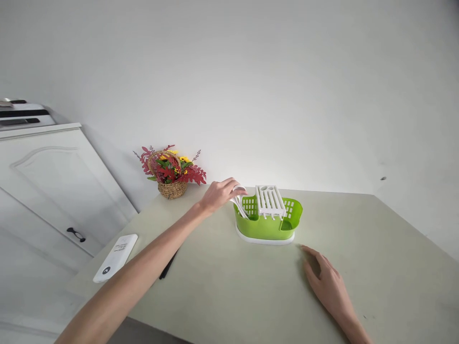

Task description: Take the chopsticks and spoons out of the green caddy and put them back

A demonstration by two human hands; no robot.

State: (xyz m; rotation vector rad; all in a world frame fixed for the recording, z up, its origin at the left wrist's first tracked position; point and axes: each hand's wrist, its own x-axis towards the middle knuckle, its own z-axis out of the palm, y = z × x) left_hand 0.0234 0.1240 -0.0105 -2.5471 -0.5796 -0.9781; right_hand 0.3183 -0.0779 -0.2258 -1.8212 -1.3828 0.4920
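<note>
My left hand (221, 193) is closed around white spoons (239, 200) at the left end of a green basket (261, 228). Their bowls point up by my fingers, and their handles slant down into the basket. Across the basket's middle lies a white slotted rack (270, 200) with small hooks along its front edge. The basket stands upright on a white base tray (265, 241). My right hand (325, 282) rests on the table to the right of the basket, fingers apart and holding nothing.
Beneath my left forearm, black chopsticks (168, 265) lie partly hidden on the table (229, 296). A white flat box-like object (116, 257) lies at the left edge. A wicker flower basket (172, 189) stands at the back, by the wall. A white cabinet (46, 200) is at far left.
</note>
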